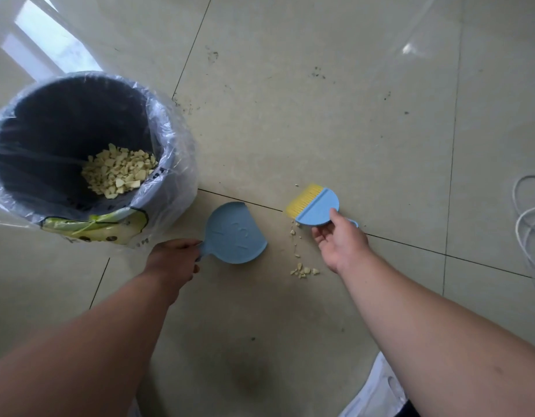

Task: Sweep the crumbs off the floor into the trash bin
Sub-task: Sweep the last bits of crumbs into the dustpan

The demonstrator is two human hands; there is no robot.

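My left hand point(174, 260) grips the handle of a small blue dustpan point(234, 233), which lies flat on the tiled floor with nothing in it. My right hand point(338, 239) holds a small blue hand brush point(317, 207) with yellow bristles that point up and to the left. Pale yellow crumbs point(304, 270) lie scattered on the floor between the dustpan and the brush, with a thin trail point(294, 233) of them running up to the bristles. A dark trash bin point(70, 152) lined with a clear plastic bag stands at the left and holds a heap of the same crumbs point(118, 173).
A white cord point(528, 218) loops on the floor at the right edge. Dark specks point(185, 106) dot the tiles beyond the bin. A bit of white clothing point(377, 392) shows at the bottom.
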